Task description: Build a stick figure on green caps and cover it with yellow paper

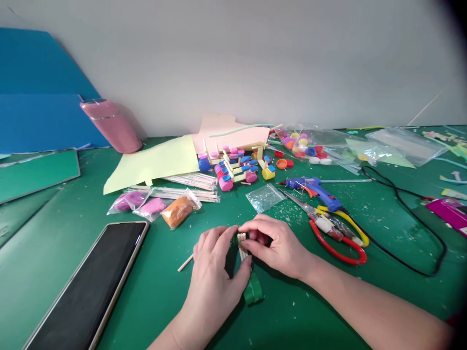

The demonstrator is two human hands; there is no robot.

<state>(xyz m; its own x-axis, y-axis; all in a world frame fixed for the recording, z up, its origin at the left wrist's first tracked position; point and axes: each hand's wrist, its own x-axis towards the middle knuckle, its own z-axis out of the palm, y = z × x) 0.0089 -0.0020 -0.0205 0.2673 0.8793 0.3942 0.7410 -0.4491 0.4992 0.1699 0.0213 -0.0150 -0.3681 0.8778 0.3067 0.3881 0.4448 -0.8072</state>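
Note:
My left hand (218, 272) and my right hand (275, 243) meet at the near middle of the green table. Between them are short pale wooden sticks (242, 241), laid side by side. The left hand's thumb and fingers close around the sticks from the left. From the right, thumb and forefinger pinch their far end. A green piece like a bottle cap (253, 290) sits at the near end of the sticks; whether it is joined to them is hidden. One loose wooden stick (185, 263) lies just left of my left hand, partly covered by it.
A phone (87, 287) lies at left. Scissors (328, 228) and a blue glue gun (310, 188) with a black cord lie at right. Farther back are stick-and-cap assemblies (237, 170), bagged clay (178, 210), bagged caps (302, 143) and a pink bottle (111, 126).

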